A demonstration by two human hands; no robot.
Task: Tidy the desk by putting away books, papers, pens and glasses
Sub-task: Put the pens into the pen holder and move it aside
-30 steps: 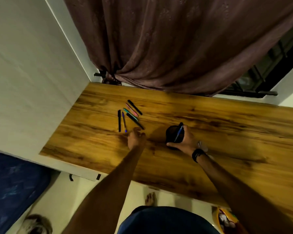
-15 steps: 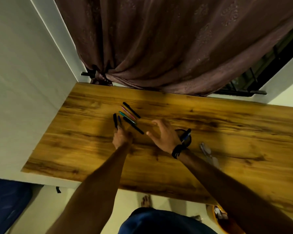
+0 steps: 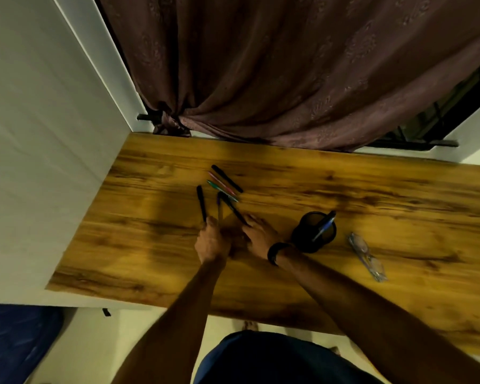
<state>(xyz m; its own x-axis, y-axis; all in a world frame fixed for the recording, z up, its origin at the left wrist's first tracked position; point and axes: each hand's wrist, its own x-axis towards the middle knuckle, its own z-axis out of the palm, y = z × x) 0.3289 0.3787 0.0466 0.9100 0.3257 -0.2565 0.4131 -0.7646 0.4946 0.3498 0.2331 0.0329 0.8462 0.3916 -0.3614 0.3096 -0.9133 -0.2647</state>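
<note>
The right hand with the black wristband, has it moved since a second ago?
Yes. The right hand with the black wristband has left the black mesh pen cup and now lies to its left, fingertips at the loose black pen.

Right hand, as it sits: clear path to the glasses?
Probably yes. The right hand is at the pens; the glasses lie open on the desk to its right, though the pen cup stands between them.
</note>
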